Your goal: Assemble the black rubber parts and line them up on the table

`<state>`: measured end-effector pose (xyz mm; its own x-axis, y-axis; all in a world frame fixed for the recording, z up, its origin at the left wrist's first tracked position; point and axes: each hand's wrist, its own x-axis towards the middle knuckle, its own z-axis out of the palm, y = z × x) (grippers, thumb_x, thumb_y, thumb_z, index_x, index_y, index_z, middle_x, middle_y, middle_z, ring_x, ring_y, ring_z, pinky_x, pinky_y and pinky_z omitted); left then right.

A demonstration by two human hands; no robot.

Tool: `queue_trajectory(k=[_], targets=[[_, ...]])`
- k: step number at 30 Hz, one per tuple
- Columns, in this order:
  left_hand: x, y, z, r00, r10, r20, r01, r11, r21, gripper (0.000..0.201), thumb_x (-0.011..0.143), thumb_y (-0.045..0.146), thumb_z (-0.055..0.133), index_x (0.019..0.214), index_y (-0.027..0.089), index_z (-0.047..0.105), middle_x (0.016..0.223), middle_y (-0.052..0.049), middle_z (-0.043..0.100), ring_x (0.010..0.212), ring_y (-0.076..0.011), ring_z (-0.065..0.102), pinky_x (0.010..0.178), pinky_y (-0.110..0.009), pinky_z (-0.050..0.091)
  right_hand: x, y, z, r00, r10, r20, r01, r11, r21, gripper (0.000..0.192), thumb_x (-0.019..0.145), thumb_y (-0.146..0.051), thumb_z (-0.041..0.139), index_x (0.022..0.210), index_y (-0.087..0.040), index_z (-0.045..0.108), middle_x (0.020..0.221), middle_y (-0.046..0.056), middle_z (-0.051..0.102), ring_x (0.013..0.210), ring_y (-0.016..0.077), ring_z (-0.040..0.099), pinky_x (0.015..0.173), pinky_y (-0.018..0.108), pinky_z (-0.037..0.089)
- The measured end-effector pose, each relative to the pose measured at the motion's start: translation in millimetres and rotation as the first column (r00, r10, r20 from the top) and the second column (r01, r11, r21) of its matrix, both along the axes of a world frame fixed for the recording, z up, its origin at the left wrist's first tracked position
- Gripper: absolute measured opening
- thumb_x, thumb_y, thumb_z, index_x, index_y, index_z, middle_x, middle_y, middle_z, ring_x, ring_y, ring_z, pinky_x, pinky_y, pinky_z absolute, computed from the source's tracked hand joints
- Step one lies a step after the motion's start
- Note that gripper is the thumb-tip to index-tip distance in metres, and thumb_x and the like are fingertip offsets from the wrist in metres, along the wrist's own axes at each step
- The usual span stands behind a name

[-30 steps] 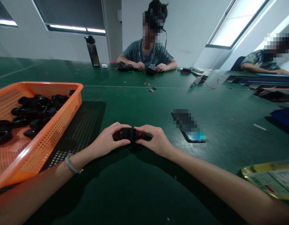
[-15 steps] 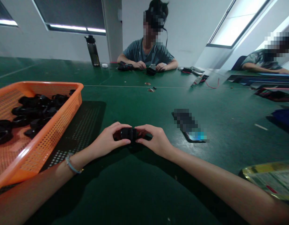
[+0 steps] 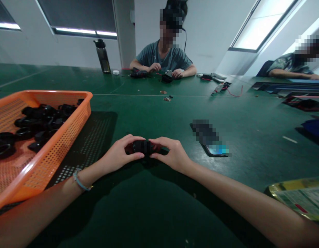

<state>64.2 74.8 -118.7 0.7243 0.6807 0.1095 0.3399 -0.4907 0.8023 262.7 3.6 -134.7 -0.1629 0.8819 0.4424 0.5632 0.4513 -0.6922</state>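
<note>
Between my two hands, on the green table, is a small black cylindrical part with ridged bands; its exact kind is unclear. My left hand is closed around its left end, thumb in front and fingers behind. From the right, my right hand pinches the other end in the same manner. The palms and fingers hide both ends of the part. To the left stands an orange perforated basket holding several black plastic parts, some of them ring-shaped.
A phone lies right of my hands, and a yellow-green package sits by my right forearm. Across the table a person handles small dark parts near a bottle. Another person sits at far right, behind stacked dark flat items.
My hands and the black part stay almost still. The person opposite has raised one hand slightly from the table.
</note>
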Motion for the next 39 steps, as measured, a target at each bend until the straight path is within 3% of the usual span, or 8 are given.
queue_trajectory(k=[8,29,39], targets=[[0.6,-1.1,1.1,1.0,-0.004,0.029,0.006,0.998,-0.06,0.041,0.07,0.039,0.064,0.106,0.02,0.059,0.097,-0.004,0.055,0.087,-0.0208,0.058,0.078,-0.036,0.049,-1.1,-1.6,0.8,0.997,-0.055,0.058,0.051,0.997,0.064,0.035,0.069,-0.012,0.07,0.103,-0.02,0.066,0.091,0.003,0.07,0.08,0.0154,0.065,0.073,0.029,0.053],[-0.2,1.1,-2.4,1.0,0.001,0.004,-0.001,1.0,-0.028,0.046,0.069,0.042,0.065,0.11,0.02,0.06,0.091,-0.002,0.053,0.082,-0.0201,0.058,0.073,-0.034,0.05,0.2,-0.4,0.6,0.998,-0.014,0.064,0.009,0.997,0.077,0.036,0.069,-0.013,0.071,0.105,-0.018,0.065,0.091,0.004,0.07,0.078,0.0145,0.065,0.071,0.028,0.054],[-0.5,1.7,-2.3,1.0,-0.003,0.005,0.003,1.0,-0.029,0.045,0.07,0.042,0.065,0.109,0.021,0.06,0.091,-0.002,0.053,0.082,-0.0198,0.059,0.074,-0.034,0.049,-1.9,-2.0,1.5,0.993,-0.066,0.094,0.058,0.994,0.089,0.036,0.069,-0.011,0.07,0.104,-0.019,0.064,0.092,0.004,0.07,0.08,0.0151,0.066,0.073,0.03,0.054]])
